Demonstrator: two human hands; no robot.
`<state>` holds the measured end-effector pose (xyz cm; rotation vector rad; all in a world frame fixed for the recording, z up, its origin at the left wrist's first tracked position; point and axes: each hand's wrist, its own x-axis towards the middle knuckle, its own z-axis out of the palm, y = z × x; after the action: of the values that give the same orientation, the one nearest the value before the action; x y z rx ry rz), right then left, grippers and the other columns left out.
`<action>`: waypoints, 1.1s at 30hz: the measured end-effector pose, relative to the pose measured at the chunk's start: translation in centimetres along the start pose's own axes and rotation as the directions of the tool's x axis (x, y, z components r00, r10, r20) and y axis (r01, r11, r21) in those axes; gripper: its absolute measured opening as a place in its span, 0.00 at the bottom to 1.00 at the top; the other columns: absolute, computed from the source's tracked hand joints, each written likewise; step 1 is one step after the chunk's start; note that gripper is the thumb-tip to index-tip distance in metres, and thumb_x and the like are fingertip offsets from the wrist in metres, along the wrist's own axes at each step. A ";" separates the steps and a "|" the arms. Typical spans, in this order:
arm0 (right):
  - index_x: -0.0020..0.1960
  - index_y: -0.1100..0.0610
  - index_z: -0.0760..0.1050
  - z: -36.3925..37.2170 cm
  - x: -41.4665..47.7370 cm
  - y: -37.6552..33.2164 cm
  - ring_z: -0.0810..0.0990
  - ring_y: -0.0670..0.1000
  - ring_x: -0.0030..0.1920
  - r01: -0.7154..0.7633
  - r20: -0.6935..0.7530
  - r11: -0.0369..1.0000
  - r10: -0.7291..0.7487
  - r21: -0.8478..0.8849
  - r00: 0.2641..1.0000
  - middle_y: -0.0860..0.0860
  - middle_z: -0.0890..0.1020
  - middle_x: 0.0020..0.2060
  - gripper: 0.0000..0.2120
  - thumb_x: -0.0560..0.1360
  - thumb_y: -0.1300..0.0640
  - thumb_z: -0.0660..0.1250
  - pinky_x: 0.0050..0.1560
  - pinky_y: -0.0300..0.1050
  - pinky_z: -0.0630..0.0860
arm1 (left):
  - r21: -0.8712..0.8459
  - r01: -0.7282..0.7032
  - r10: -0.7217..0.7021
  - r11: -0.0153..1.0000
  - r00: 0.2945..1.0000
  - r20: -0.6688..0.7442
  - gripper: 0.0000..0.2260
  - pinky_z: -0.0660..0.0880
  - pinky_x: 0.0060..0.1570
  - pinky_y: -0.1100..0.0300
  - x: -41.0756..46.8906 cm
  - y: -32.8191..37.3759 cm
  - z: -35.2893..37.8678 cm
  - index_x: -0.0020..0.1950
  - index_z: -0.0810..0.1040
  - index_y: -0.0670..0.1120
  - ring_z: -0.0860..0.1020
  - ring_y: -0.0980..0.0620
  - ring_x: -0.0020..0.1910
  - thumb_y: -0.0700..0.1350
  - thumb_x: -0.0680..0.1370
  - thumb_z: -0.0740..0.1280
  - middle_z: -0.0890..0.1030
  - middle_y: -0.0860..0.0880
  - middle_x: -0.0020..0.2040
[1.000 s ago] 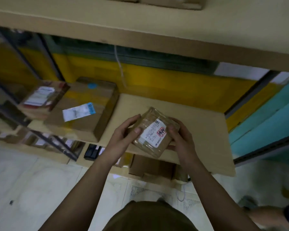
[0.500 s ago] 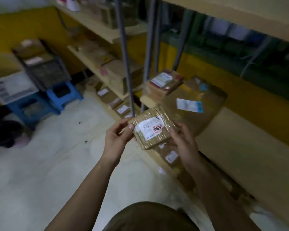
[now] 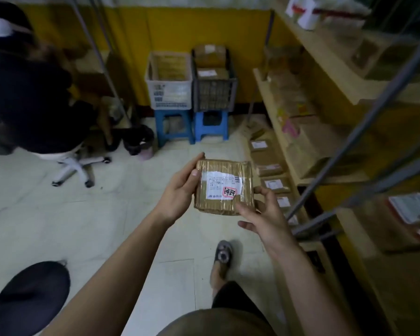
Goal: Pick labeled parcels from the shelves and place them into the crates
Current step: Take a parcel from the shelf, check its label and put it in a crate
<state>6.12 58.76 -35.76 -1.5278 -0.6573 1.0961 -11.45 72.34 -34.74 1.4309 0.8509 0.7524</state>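
Note:
I hold a small tape-wrapped brown parcel [image 3: 224, 186] with a white label and a red stamp over the floor at chest height. My left hand [image 3: 180, 190] grips its left edge, thumb on top. My right hand [image 3: 262, 214] holds its lower right corner, thumb on the label side. Straight ahead against the yellow wall stand a white crate [image 3: 169, 80] and a dark crate [image 3: 214, 81], each on a blue stool. The dark crate holds labeled parcels; the white one shows a brown parcel inside.
Wooden shelves [image 3: 301, 132] with more parcels run along the right, behind grey metal posts [image 3: 354, 139]. A person in dark clothes [image 3: 27, 93] sits on a wheeled chair at the left. A dark round seat [image 3: 32, 297] is at the lower left. Pale tiled floor lies between me and the crates.
I have turned left away from the shelf, carrying the parcel in both hands. The crates on the stools now lie straight ahead instead of far left.

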 end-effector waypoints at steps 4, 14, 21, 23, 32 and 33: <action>0.64 0.40 0.69 0.1 8.8 -1.8 0.85 0.51 0.55 0.025 0.104 0.998 -0.019 -0.058 0.994 0.50 0.86 0.55 0.37 0.61 0.54 0.83 0.56 0.55 0.82 | 0.027 -0.010 0.010 1.000 1.000 -0.004 0.19 0.79 0.56 0.62 7.7 0.1 -2.1 0.78 0.66 0.47 0.80 0.61 0.61 0.44 0.87 0.55 0.79 0.56 0.65; 0.61 0.33 0.69 0.0 31.4 -12.6 0.84 0.49 0.57 0.116 0.131 0.982 -0.097 -0.147 0.987 0.46 0.85 0.56 0.37 0.58 0.50 0.83 0.62 0.60 0.79 | 0.032 0.010 -0.008 0.999 0.998 -0.055 0.18 0.80 0.49 0.63 30.4 5.3 -4.0 0.77 0.67 0.54 0.80 0.58 0.61 0.47 0.87 0.55 0.79 0.53 0.65; 0.62 0.37 0.69 1.7 44.9 -15.8 0.84 0.48 0.56 0.107 0.088 0.985 -0.095 -0.138 0.992 0.47 0.84 0.58 0.35 0.67 0.64 0.81 0.58 0.56 0.82 | -0.026 0.050 -0.052 0.998 0.996 -0.066 0.17 0.81 0.43 0.62 44.4 4.5 -6.2 0.76 0.68 0.54 0.82 0.58 0.56 0.48 0.86 0.57 0.80 0.52 0.63; 0.62 0.38 0.69 2.1 47.6 -16.3 0.84 0.48 0.55 0.098 0.076 0.986 -0.088 -0.135 0.993 0.48 0.83 0.59 0.35 0.67 0.65 0.80 0.57 0.54 0.83 | -0.033 0.063 -0.065 0.997 0.996 -0.061 0.17 0.81 0.43 0.62 47.6 4.1 -6.4 0.76 0.69 0.53 0.83 0.57 0.55 0.47 0.86 0.57 0.81 0.51 0.62; 0.68 0.44 0.68 6.5 68.5 -22.8 0.82 0.47 0.57 0.066 -0.009 0.992 -0.068 -0.109 0.998 0.45 0.81 0.60 0.35 0.69 0.65 0.79 0.50 0.45 0.83 | -0.030 0.019 -0.017 0.999 0.999 0.037 0.11 0.81 0.42 0.60 71.0 5.1 -12.7 0.65 0.76 0.52 0.83 0.58 0.52 0.45 0.86 0.57 0.84 0.58 0.52; 0.68 0.44 0.68 6.9 70.6 -23.7 0.83 0.48 0.57 0.071 -0.015 0.992 -0.073 -0.101 0.997 0.45 0.81 0.60 0.35 0.70 0.65 0.79 0.52 0.49 0.84 | -0.021 0.012 -0.011 1.000 0.999 0.038 0.11 0.81 0.41 0.61 73.4 5.5 -13.5 0.65 0.76 0.51 0.83 0.59 0.52 0.44 0.86 0.57 0.84 0.59 0.52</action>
<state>33.04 128.54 -33.72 -1.5856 -0.7583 1.0058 15.17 142.21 -32.11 1.4164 0.8192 0.7208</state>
